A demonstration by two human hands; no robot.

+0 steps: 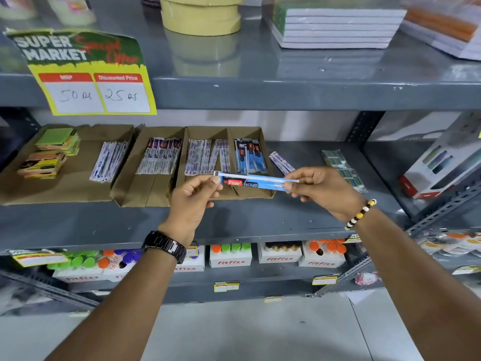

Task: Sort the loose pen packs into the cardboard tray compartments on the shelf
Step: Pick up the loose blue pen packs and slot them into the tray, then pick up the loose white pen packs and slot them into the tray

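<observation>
Blue "Flair" pen refill pack [256, 181] held level just before cardboard tray [182, 188] front edge, on shelf [260, 222]. Left hand [192, 198] fingers pinch its left end; right hand [321, 188] fingers pinch its right end. Above tray, sign [86, 71]: "SUPER MARKET", "50 Rs", "25 Rs".

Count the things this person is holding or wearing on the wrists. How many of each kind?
blue Flair pen pack, pinched between left hand and right hand: 1
black watch: 1
bead bracelet: 1
Total: 3
</observation>
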